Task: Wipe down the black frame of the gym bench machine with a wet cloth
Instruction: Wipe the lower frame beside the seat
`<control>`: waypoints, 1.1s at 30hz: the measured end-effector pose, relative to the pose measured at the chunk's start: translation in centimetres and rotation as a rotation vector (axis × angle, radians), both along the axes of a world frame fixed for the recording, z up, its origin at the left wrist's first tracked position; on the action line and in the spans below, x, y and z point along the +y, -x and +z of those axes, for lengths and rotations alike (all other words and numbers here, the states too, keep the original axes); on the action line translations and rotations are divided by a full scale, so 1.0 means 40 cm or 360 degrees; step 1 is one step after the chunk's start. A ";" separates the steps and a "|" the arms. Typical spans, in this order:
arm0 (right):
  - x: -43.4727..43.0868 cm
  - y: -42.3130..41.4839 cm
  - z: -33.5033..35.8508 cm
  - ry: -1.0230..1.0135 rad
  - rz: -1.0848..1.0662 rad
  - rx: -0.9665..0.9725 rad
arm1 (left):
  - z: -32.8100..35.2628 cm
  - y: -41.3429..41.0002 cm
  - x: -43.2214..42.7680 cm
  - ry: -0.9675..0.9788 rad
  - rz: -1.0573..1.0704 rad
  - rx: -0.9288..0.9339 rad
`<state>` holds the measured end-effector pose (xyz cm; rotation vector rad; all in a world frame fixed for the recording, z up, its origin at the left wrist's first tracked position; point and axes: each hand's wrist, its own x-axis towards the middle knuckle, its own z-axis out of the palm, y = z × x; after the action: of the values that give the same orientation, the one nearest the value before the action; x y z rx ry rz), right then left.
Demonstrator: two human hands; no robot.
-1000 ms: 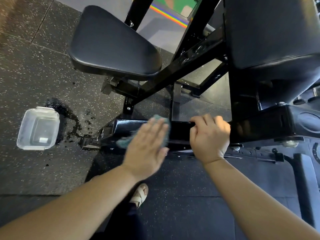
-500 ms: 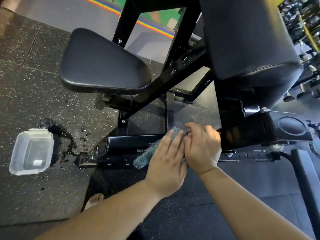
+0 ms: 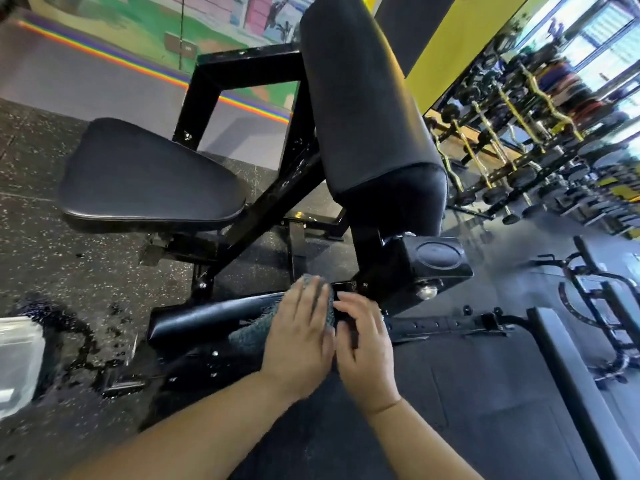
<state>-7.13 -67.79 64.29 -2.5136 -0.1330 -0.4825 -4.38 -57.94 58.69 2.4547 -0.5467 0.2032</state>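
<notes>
forearms reach in from the near edge of the view, over dark rubber floor [image 3: 467, 393]. left hand [image 3: 298, 336] lies flat, fingers [image 3: 304, 299] straight and together, pressing the wet cloth [image 3: 247, 332] onto the low black frame bar [image 3: 207, 315] – the grey-green cloth shows past the fingertips and out to the left of the palm. right hand [image 3: 365, 348] sits just beside it, touching the bar near the joint with the upright; its fingers look loosely bent over the bar's edge, though i cannot tell if they truly grip it.

step in hand, by my reading: wiping the base bar, about midway along. next move likely calls for sliding the cloth toward the bar's left end, keeping flat pressure.

beyond the bar stand the seat pad [image 3: 149, 181] and the back pad [image 3: 363, 98] on angled black tubing [image 3: 273, 202] – that looks not yet wiped. a clear tub [image 3: 17, 362] sits at the left by a wet patch [image 3: 62, 327]; racks of weights [image 3: 519, 133] stand far right.
</notes>
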 end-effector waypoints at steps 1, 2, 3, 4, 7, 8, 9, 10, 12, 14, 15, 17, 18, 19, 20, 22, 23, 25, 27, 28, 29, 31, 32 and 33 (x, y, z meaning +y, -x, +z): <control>-0.024 0.014 0.010 -0.0034 -0.0054 -0.0074 | 0.018 -0.007 -0.042 -0.0055 -0.0077 -0.0019; -0.045 0.022 0.018 -0.0110 -0.0166 -0.0122 | 0.028 -0.014 -0.073 -0.0121 -0.0110 -0.0012; -0.057 0.028 0.030 -0.0236 -0.0321 -0.0115 | 0.035 -0.016 -0.088 -0.0146 -0.0092 -0.0009; -0.062 0.028 0.040 -0.0396 -0.0445 -0.0059 | 0.028 -0.018 -0.089 -0.0150 -0.0070 0.0006; -0.062 0.032 0.042 -0.0534 -0.0512 0.0147 | 0.013 -0.004 -0.031 -0.0123 -0.0129 -0.0014; -0.054 0.033 0.041 -0.0487 -0.0465 0.0185 | 0.011 -0.001 0.003 -0.0064 -0.0128 0.0007; -0.045 0.036 0.037 -0.0442 -0.0411 0.0220 | -0.004 0.005 0.040 0.0022 -0.0080 0.0004; -0.033 0.040 0.030 -0.0411 -0.0349 0.0261 | -0.026 0.013 0.082 0.0055 0.0005 -0.0004; -0.009 0.046 0.010 -0.0337 -0.0203 0.0342 | -0.086 0.023 0.180 -0.0034 0.0192 0.0091; 0.015 0.054 -0.011 -0.0197 -0.0037 0.0337 | -0.124 0.032 0.251 -0.0126 0.0373 0.0239; 0.025 0.051 -0.018 -0.0106 0.0039 0.0294 | -0.127 0.025 0.258 -0.0134 0.0434 0.0274; 0.050 0.046 -0.038 0.0046 0.0172 0.0177 | -0.108 0.015 0.219 -0.0002 0.0480 0.0253; 0.061 0.042 -0.047 0.0084 0.0206 0.0146 | -0.078 0.013 0.184 0.0129 0.0434 0.0178; 0.072 0.036 -0.052 0.0099 0.0213 0.0132 | -0.053 0.013 0.147 0.0250 0.0322 0.0110; 0.087 0.027 -0.055 0.0106 0.0213 0.0131 | -0.025 0.013 0.119 0.0377 0.0197 0.0144; 0.125 0.007 -0.058 0.0102 0.0217 0.0133 | -0.014 0.020 0.100 0.0608 0.0078 0.0271; 0.145 -0.006 -0.060 0.0097 0.0227 0.0120 | -0.026 0.026 0.111 0.0613 0.0025 0.0337; 0.189 -0.039 -0.064 0.0112 0.0252 0.0084 | -0.082 0.029 0.177 0.0339 0.0009 0.0283; 0.229 -0.075 -0.076 0.0146 0.0245 0.0077 | -0.139 0.028 0.259 0.0097 0.0104 0.0281; 0.257 -0.098 -0.093 0.0162 0.0235 0.0094 | -0.166 0.029 0.300 0.0086 0.0206 0.0300; 0.286 -0.119 -0.109 0.0185 0.0222 0.0116 | -0.192 0.027 0.326 0.0077 0.0264 0.0314; 0.335 -0.150 -0.140 0.0280 0.0197 0.0266 | -0.223 0.027 0.348 0.0157 0.0291 0.0295; 0.357 -0.162 -0.155 0.0362 0.0180 0.0406 | -0.230 0.024 0.356 0.0227 0.0306 0.0290; 0.377 -0.172 -0.174 0.0499 0.0155 0.0562 | -0.240 0.024 0.367 0.0311 0.0341 0.0330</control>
<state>-0.26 -52.69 57.32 -2.8359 -0.2060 0.0309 -5.32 -43.28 49.08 2.3051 -0.1657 0.0820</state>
